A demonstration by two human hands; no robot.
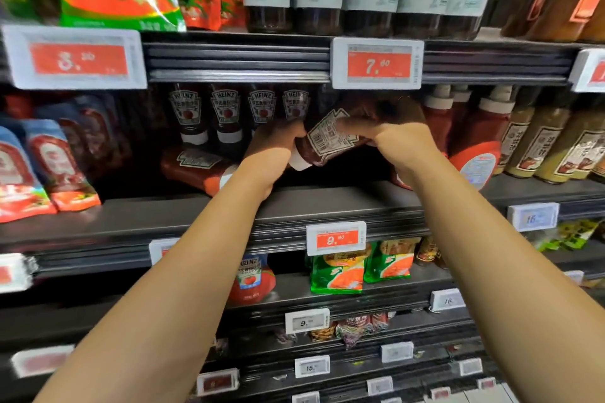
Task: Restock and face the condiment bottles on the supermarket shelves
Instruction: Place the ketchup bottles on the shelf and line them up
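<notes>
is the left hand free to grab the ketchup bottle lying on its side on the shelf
Probably not yet: the left hand grips the cap end of the held bottle. The toppled bottle lies unobstructed just beside that wrist.

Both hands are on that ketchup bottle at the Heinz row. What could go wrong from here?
1. The held bottle is tilted with its back label out; set down so, it stays unfaced.
2. A fallen bottle lies right below the left hand; it could get bumped or block the spot.
3. The right hand may knock the standing row.

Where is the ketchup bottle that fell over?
In the head view, the fallen ketchup bottle lies on its side on the middle shelf, left of centre, below the standing Heinz bottles and beside the left hand.
</notes>
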